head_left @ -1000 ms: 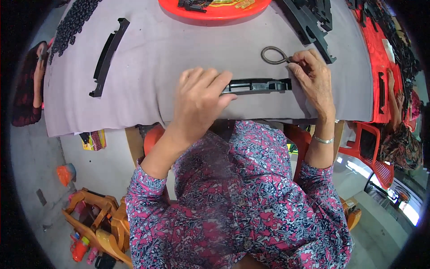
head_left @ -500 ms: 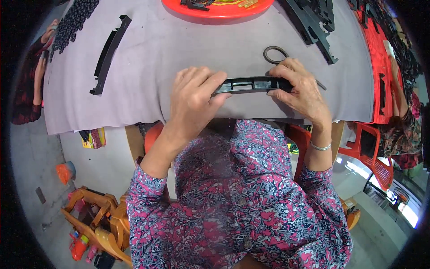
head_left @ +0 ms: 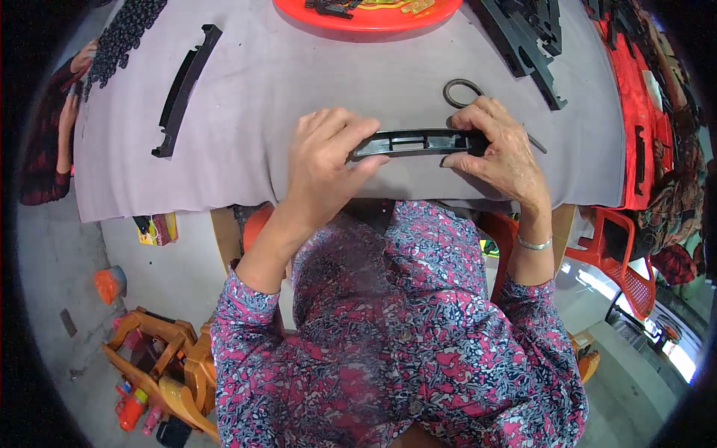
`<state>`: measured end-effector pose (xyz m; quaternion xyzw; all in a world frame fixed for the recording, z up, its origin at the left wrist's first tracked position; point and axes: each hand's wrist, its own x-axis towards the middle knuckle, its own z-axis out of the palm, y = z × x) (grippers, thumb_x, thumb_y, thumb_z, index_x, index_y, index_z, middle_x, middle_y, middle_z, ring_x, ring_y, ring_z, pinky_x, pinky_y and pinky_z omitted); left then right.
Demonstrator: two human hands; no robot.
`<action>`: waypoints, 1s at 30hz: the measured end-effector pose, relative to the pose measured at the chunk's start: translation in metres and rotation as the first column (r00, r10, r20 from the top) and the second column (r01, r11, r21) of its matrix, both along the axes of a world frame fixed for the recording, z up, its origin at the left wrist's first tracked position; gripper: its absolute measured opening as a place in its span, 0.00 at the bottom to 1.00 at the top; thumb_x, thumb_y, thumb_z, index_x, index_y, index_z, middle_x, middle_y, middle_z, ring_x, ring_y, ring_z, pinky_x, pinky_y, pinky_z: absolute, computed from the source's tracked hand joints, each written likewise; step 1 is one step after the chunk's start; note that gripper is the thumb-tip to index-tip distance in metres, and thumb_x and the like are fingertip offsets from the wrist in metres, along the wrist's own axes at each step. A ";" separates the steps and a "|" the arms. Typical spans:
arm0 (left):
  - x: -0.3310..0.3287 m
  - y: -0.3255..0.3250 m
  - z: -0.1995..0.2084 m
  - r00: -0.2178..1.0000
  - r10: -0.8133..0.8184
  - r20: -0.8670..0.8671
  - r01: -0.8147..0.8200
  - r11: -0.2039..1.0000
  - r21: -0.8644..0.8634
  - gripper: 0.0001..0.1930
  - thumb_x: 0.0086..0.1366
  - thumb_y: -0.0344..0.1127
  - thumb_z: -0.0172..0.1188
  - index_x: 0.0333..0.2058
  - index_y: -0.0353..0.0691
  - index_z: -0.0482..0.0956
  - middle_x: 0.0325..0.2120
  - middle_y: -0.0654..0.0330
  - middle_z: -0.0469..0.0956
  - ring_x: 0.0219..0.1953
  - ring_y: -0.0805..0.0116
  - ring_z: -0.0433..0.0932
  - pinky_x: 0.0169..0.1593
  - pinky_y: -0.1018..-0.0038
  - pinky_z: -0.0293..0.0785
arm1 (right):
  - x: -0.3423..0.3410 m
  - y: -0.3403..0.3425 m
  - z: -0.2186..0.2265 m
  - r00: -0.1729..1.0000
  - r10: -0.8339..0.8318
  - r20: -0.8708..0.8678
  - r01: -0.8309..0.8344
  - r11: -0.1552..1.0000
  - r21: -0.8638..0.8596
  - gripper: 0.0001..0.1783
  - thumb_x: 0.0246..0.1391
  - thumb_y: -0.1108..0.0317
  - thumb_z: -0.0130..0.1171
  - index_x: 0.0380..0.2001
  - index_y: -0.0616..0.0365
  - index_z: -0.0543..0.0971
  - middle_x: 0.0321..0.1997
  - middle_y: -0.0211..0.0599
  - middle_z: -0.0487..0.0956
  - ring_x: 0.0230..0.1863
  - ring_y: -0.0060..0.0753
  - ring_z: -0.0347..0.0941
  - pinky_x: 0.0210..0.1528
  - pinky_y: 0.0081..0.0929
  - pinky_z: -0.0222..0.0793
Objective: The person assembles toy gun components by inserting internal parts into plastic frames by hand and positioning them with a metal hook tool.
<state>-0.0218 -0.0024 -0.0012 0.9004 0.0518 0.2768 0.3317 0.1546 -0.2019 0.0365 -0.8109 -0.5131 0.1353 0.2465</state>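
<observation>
Between my two hands is a long, narrow black plastic part (head_left: 418, 142) with rectangular openings, held level just above the grey cloth. My left hand (head_left: 327, 153) pinches its left end between thumb and fingers. The right end sits in my right hand (head_left: 497, 145), its fingertips over the far edge and the thumb on the near side. A small dark bit shows at the right thumb's tip; I cannot make out what it is. Beyond my right hand lies a dark tool with a ring handle (head_left: 461, 93), its middle hidden by the hand.
A similar black part (head_left: 187, 89) lies at the left on the cloth-covered table (head_left: 246, 97). A red tray (head_left: 370, 28) of small yellow and black pieces stands at the far side, with black parts (head_left: 523, 45) right of it. Another person's hand (head_left: 82, 56) is beside a black heap (head_left: 127, 37).
My right thumb has shifted slightly left and down, a little away from the part's near edge. Both hands still hold the part in nearly the same place.
</observation>
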 end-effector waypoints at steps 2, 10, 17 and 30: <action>0.000 0.000 -0.001 1.000 -0.003 0.004 0.003 1.000 -0.002 0.17 0.45 0.33 0.72 0.36 0.40 0.81 0.29 0.63 0.75 0.35 0.62 0.75 0.43 0.65 0.66 | 0.000 0.000 -0.005 1.000 0.010 0.015 -0.011 0.999 0.041 0.24 0.34 0.63 0.75 0.36 0.57 0.77 0.34 0.36 0.73 0.39 0.43 0.70 0.41 0.37 0.68; -0.001 -0.001 -0.002 1.000 -0.011 0.010 0.011 1.000 -0.008 0.17 0.44 0.31 0.72 0.36 0.41 0.81 0.30 0.64 0.75 0.35 0.62 0.74 0.41 0.65 0.66 | 0.002 0.002 -0.009 0.999 0.034 0.019 -0.036 0.994 0.099 0.23 0.34 0.64 0.75 0.34 0.56 0.76 0.31 0.35 0.72 0.37 0.43 0.69 0.39 0.39 0.67; 0.004 -0.004 0.000 1.000 -0.002 -0.010 0.002 1.000 -0.017 0.18 0.44 0.33 0.72 0.37 0.42 0.81 0.30 0.62 0.76 0.37 0.60 0.74 0.43 0.65 0.66 | -0.003 0.003 -0.016 0.987 -0.024 0.162 0.003 0.992 0.127 0.25 0.30 0.58 0.76 0.32 0.55 0.75 0.32 0.34 0.72 0.38 0.43 0.69 0.41 0.38 0.65; 0.001 -0.014 -0.001 0.990 -0.055 -0.129 0.043 0.994 -0.098 0.18 0.48 0.32 0.72 0.40 0.40 0.81 0.35 0.58 0.77 0.40 0.55 0.75 0.45 0.61 0.68 | -0.004 -0.009 -0.016 0.971 -0.039 0.236 0.000 0.987 0.163 0.29 0.29 0.49 0.77 0.30 0.52 0.74 0.31 0.36 0.69 0.36 0.45 0.67 0.38 0.40 0.63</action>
